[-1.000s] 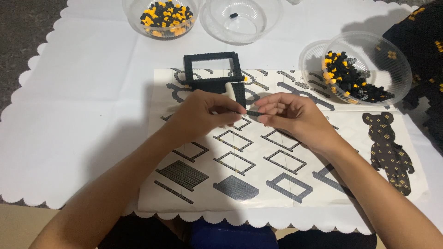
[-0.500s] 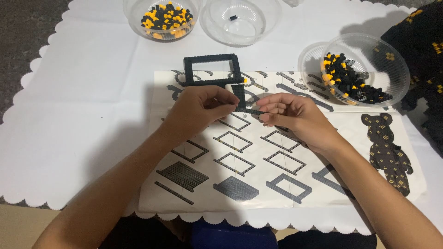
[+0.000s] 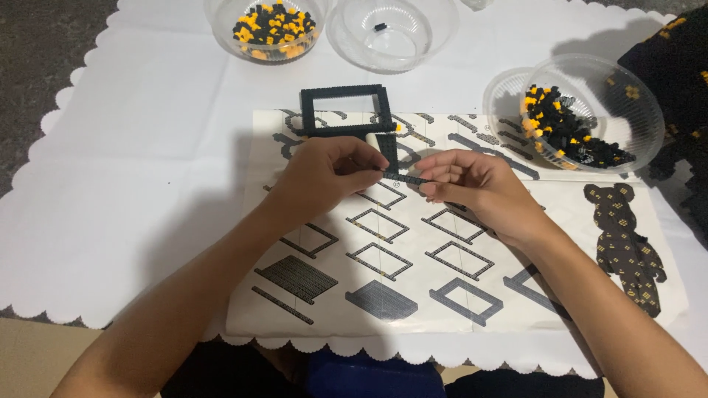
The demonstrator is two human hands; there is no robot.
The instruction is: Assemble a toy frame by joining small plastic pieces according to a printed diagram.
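1. Head view: both hands meet over the middle of the instruction sheet (image 3: 457, 295), raised slightly above it.
2. Left hand (image 3: 324, 177): fingers curled, thumb and fingertips pinched on the left end of a thin black strip of small bricks (image 3: 404, 177).
3. Right hand (image 3: 476, 188): fingertips pinched on the right end of the same strip; the hands are close together, joined only by the strip held level between them.
4. Strip position: over the sheet's middle, just near of the black frame (image 3: 345, 110), not touching the sheet as far as can be told.
5. Black frame: a rectangle of small bricks, open in the middle, lying flat on the far edge of the sheet; a short black piece runs down from its near right corner, partly hidden behind the left hand.
6. Sheet: printed with grey frame-shaped build steps and, at its right edge, a dark bear figure (image 3: 627, 247) with pale dots.
7. Far left: clear bowl (image 3: 267, 29) holding black and orange bricks.
8. Far middle: clear bowl (image 3: 391, 33) with a single dark piece in it.
9. Right: clear bowl (image 3: 582, 110) tilted on another, holding mostly black bricks with a few orange.
10. All rests on a white cloth (image 3: 125, 184) with a scalloped edge.
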